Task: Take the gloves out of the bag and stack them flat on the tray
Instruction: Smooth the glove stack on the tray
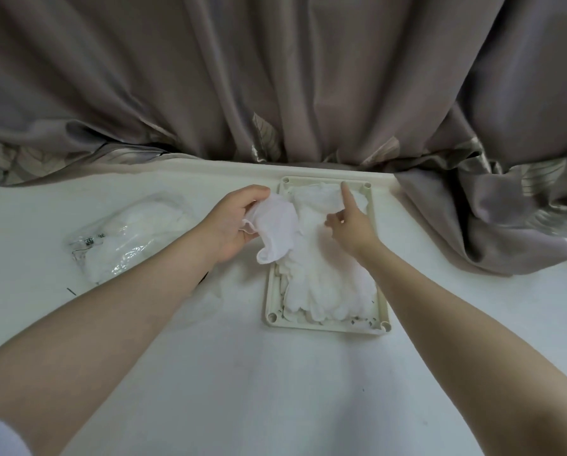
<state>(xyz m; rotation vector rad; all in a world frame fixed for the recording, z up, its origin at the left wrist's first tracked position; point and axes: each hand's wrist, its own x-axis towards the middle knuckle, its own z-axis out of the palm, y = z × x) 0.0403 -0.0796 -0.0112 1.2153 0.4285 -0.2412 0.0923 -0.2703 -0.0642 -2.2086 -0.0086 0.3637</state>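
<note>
Table (275, 373): glove (277, 230) in left hand (231, 222)

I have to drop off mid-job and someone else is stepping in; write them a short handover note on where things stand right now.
Left hand: grip on one white glove, bunched, held over the tray's left edge, not yet laid flat.
Right hand: index finger straight, touching the far end of the glove stack; it holds nothing.
Stack: several white gloves lie in the tray, rather loosely.
Bag: clear plastic, lying on the table left of the tray, white gloves visible inside.
Done: part of the gloves moved over.
Left: flatten the held glove onto the stack, then empty the bag.
</note>
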